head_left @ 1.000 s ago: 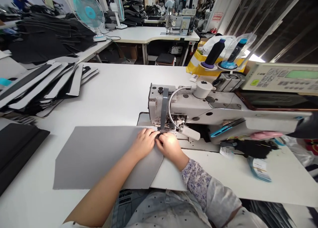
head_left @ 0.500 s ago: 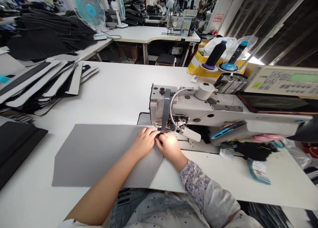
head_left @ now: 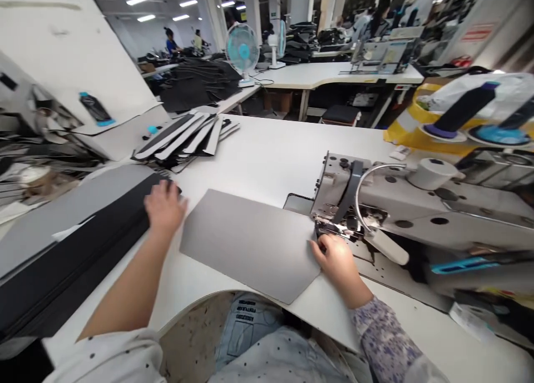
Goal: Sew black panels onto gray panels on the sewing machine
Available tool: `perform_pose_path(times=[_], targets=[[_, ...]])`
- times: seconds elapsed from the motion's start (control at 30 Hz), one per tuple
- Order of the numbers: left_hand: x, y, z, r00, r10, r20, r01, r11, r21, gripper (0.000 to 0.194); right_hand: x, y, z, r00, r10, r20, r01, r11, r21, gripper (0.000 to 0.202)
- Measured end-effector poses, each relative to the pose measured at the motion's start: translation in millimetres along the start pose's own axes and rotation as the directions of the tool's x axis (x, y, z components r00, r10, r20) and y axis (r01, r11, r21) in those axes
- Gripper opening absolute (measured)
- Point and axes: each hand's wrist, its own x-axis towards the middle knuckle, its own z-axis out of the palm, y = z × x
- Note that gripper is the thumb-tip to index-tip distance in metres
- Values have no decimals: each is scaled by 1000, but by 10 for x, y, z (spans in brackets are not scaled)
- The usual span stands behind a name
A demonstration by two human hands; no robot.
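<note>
A flat grey panel point(head_left: 250, 238) lies on the white table, its right edge under the head of the sewing machine point(head_left: 346, 188). My right hand point(head_left: 336, 258) is at that edge beside the needle area, fingers curled together; what they pinch is too small to make out. My left hand point(head_left: 164, 205) is off the panel, fingers spread, over the far end of a long black folded piece point(head_left: 83, 249) at the left. Whether its fingertips touch the black piece is unclear.
Black and white strips point(head_left: 187, 135) are piled at the back left. Thread cones point(head_left: 463, 110) stand behind the machine, near a yellow bag point(head_left: 411, 116). A fan point(head_left: 243, 49) and another sewing machine point(head_left: 384, 52) are farther back. People sit in the distance.
The view has swung to the left. My left hand has let go of the panel's edge by the needle and moved left to the black piece. My right hand has stayed at the machine.
</note>
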Motion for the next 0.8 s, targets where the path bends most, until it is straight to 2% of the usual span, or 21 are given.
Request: perform_pose_path(times=[0.03, 0.07, 0.1, 0.17, 0.23, 0.3, 0.37, 0.4, 0.43, 0.5, 0.53, 0.57, 0.6, 0.63, 0.67, 0.73, 0.8], targets=[[8, -378, -78, 993, -114, -24, 115, 992, 47, 69, -10, 6, 10, 1000, -5, -1, 5, 1000, 5, 32], [-14, -698, -148, 972, -233, -2, 232, 969, 81, 75, -21, 11, 21, 1000, -8, -4, 8, 1000, 9, 33], [-54, -952, -206, 949, -306, 74, 297, 948, 110, 77, -31, 16, 30, 1000, -10, -7, 10, 1000, 12, 33], [-142, -1269, -289, 903, -368, 223, 340, 928, 153, 73, -53, 27, 46, 1000, -14, -8, 14, 1000, 17, 35], [-183, -1402, -363, 876, -352, 331, 315, 935, 161, 69, -72, 40, 58, 1000, -18, 0, 18, 1000, 19, 36], [-162, -1450, -480, 846, -329, 419, 299, 944, 137, 68, -85, 53, 65, 999, -30, 11, 30, 999, 23, 37], [-119, -1453, -650, 828, -337, 448, 325, 940, 105, 62, -92, 62, 69, 999, -42, 7, 42, 999, 25, 37], [-107, -1430, -741, 831, -364, 420, 356, 929, 101, 58, -92, 64, 70, 999, -45, 1, 45, 999, 26, 37], [-110, -1380, -823, 845, -393, 362, 384, 918, 100, 55, -91, 63, 72, 999, -45, -6, 45, 999, 25, 37], [-172, -1174, -914, 909, -374, 185, 367, 928, 72, 52, -82, 53, 76, 999, -45, -15, 45, 999, 20, 36], [-234, -1012, -907, 948, -299, 108, 296, 954, 43, 52, -74, 44, 76, 999, -45, -17, 45, 999, 17, 35], [-317, -814, -860, 985, -166, 48, 166, 986, 2, 53, -64, 33, 74, 999, -44, -17, 44, 999, 13, 34], [-418, -590, -777, 1000, -2, 7, 2, 999, -41, 54, -51, 21, 70, 999, -42, -17, 42, 999, 9, 33], [-532, -349, -665, 984, 179, 10, -178, 981, -82, 55, -38, 8, 62, 999, -37, -19, 37, 999, 3, 31], [-654, -105, -535, 940, 341, 33, -335, 934, -123, 56, -23, -4, 50, 999, -29, -21, 29, 1000, -4, 30], [-887, 346, -266, 792, 606, 80, -579, 786, -217, 60, 9, -26, 16, 1000, -6, -27, 6, 1000, -24, 28], [-1047, 696, -40, 648, 758, 75, -710, 637, -299, 64, 41, -40, -27, 1000, 20, -24, -21, 999, -44, 28]])
